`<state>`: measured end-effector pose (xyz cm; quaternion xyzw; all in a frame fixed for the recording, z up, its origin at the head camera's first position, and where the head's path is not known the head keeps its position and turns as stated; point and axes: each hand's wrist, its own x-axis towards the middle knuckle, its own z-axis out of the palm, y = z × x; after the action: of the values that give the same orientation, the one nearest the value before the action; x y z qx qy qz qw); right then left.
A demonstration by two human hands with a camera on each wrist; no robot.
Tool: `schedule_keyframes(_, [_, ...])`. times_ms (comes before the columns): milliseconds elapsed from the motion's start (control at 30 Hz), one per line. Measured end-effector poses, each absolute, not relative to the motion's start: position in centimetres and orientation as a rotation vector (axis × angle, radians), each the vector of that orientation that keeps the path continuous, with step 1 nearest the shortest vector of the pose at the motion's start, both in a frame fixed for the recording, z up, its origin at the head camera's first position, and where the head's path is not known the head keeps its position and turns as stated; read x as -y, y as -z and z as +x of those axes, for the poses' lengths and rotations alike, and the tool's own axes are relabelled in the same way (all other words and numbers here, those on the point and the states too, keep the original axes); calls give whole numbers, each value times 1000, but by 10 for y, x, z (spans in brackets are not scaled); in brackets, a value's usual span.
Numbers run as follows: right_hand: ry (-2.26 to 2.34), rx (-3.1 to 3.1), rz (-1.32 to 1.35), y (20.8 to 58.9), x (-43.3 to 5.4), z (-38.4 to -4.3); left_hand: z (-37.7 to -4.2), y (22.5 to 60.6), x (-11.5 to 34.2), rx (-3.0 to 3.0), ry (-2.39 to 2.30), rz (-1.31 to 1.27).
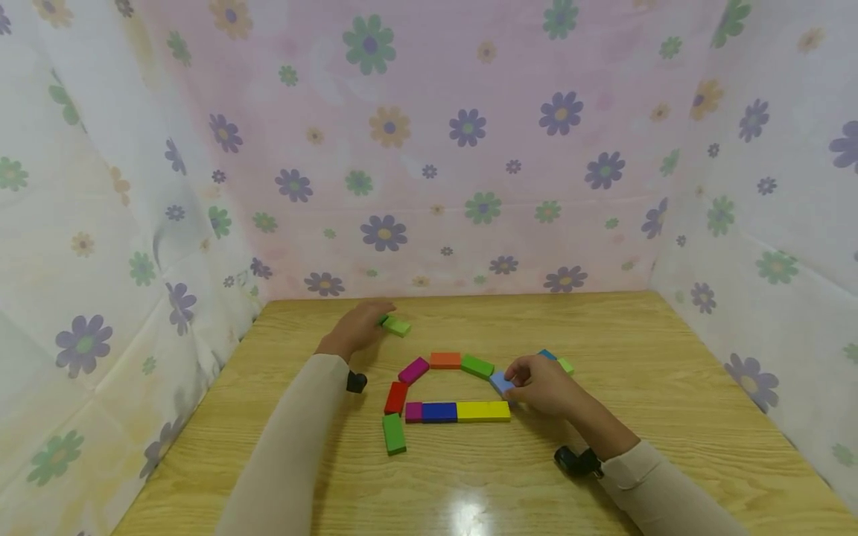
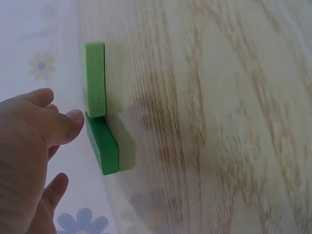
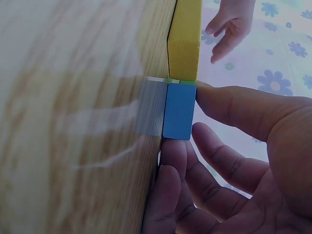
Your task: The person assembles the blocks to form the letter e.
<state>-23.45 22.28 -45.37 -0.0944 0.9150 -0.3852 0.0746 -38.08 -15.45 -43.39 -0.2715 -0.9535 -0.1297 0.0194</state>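
Note:
On the wooden table, my right hand (image 1: 544, 385) pinches a light blue block (image 1: 500, 384) between thumb and fingers. In the right wrist view, this block (image 3: 179, 111) rests on the tabletop beside the end of the yellow block (image 3: 184, 58). It sits at the right end of an arc with a green block (image 1: 477, 365), an orange block (image 1: 445, 361), a magenta block (image 1: 413, 370), a red block (image 1: 396, 398) and another green block (image 1: 394, 434). At the back left, my left hand (image 1: 358, 327) hovers with loose fingers beside a light green block (image 2: 95, 80) and a dark green block (image 2: 103, 145).
Inside the arc lies a straight row: a small magenta block (image 1: 413, 412), a dark blue block (image 1: 439, 412) and the yellow one. Behind my right hand, a blue block (image 1: 547, 355) and a lime block (image 1: 566, 366) are partly hidden. Flowered cloth (image 1: 429, 149) surrounds the table's back and sides.

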Motion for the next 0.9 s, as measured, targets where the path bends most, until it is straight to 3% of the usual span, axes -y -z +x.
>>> schedule_keyframes(400, [1155, -2744, -284, 450, -221, -233, -372, 438, 159, 2950, 280, -807])
schedule_keyframes(900, [1147, -2748, -280, 450, -221, -232, -387, 445, 152, 2933, 353, -785])
